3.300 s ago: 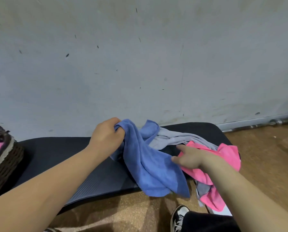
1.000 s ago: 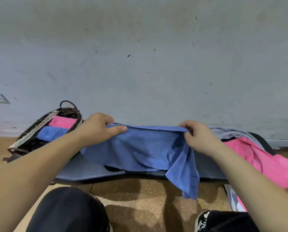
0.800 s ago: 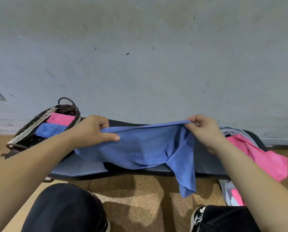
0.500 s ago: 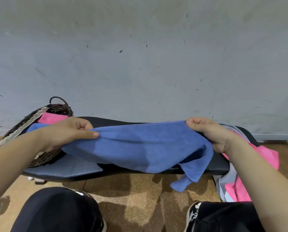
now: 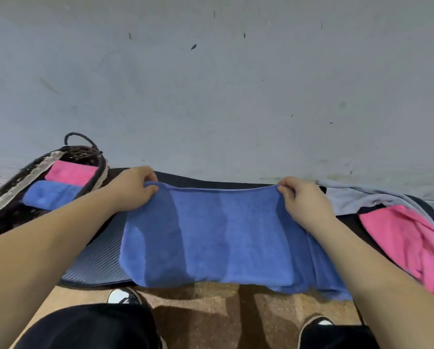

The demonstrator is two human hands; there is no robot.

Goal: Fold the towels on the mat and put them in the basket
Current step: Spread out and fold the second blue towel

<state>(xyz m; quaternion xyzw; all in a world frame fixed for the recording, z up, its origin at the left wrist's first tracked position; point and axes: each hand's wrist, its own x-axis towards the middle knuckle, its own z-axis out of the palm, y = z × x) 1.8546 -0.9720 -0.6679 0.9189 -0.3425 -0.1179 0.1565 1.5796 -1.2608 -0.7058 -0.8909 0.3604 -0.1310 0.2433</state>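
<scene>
At L end of mat (image 5: 97, 260): wicker basket (image 5: 14, 182), 2 items inside, side by side, folded pink towel (image 5: 71, 172) farther, folded blue towel (image 5: 49, 195) nearer. Spread across mat centre, near edge hanging over front: blue towel (image 5: 211, 235), far corners pinched by L hand (image 5: 132, 190) and R hand (image 5: 304, 200), thumbs and curled fingers clamped on cloth. At R end of mat, unfolded: grey towel (image 5: 357, 197), pink towel (image 5: 407, 243), touching.

Grey wall (image 5: 211, 84), brown speckled floor (image 5: 206, 306)
</scene>
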